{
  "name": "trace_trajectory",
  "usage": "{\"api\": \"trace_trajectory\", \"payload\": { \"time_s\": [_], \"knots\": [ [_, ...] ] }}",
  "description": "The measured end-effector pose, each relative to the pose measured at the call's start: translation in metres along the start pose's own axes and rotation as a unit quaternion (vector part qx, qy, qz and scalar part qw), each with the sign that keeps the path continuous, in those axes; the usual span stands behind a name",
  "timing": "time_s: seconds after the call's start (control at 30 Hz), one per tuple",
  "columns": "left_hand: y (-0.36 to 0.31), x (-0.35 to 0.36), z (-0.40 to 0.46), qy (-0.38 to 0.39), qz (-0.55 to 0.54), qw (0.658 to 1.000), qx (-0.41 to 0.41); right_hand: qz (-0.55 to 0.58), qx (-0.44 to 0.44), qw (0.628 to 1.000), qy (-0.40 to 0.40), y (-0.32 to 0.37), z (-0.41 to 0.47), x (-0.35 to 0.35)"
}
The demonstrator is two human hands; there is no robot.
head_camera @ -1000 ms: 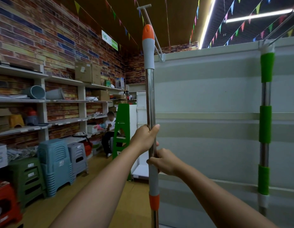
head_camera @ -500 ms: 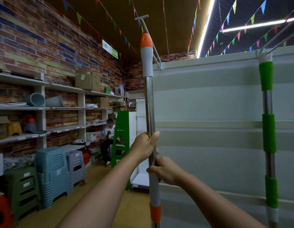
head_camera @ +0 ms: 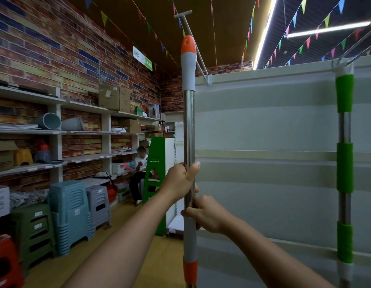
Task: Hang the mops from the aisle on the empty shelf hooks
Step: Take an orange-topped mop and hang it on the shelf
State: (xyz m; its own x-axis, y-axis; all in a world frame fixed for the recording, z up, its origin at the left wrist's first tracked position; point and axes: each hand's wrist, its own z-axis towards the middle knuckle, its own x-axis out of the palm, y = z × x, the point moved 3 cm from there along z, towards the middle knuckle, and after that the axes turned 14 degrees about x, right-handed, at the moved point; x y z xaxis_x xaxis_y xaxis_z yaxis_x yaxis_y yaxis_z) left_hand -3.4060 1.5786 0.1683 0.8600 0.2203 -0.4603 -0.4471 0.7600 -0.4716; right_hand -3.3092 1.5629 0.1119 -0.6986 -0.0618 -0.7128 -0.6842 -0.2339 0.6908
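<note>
I hold a mop pole [head_camera: 189,125] upright in front of me; it is steel with a grey and orange tip that has a hanging hole. My left hand [head_camera: 180,180] grips the steel shaft, and my right hand [head_camera: 205,215] grips it just below. Above the tip, a long empty shelf hook [head_camera: 191,36] with a T-shaped end juts out from the top of the grey shelf panel [head_camera: 263,132]. The pole tip sits just under this hook's bar. A second mop pole [head_camera: 344,163] with green grips hangs from another hook at the right. The mop heads are out of view.
Wall shelves [head_camera: 56,132] with boxes and buckets line the brick wall on the left. Stacked plastic stools [head_camera: 70,217] stand on the floor below them. A seated person [head_camera: 139,173] and a green stand [head_camera: 156,179] are down the aisle.
The view has tilted upward, so the pole tip and hook appear lower in frame. Both hands keep the same grip on the pole.
</note>
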Motion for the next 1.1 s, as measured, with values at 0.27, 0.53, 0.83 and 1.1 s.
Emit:
{"api": "trace_trajectory", "payload": {
  "time_s": [0.27,0.53,0.83,1.1],
  "knots": [
    [0.002,0.007,-0.007,0.049,-0.038,0.998,-0.026,0.014,0.015,1.000,0.014,-0.011,-0.001,0.006],
    [0.013,0.021,0.006,0.085,-0.032,0.993,-0.078,0.044,0.063,0.997,0.024,-0.022,0.016,0.001],
    [0.018,0.041,0.035,-0.010,0.126,0.991,-0.050,0.032,0.107,0.994,0.005,-0.039,0.054,-0.010],
    [0.040,0.066,0.066,-0.005,0.110,0.992,-0.067,0.019,0.148,0.989,-0.018,-0.064,0.101,-0.027]
  ]
}}
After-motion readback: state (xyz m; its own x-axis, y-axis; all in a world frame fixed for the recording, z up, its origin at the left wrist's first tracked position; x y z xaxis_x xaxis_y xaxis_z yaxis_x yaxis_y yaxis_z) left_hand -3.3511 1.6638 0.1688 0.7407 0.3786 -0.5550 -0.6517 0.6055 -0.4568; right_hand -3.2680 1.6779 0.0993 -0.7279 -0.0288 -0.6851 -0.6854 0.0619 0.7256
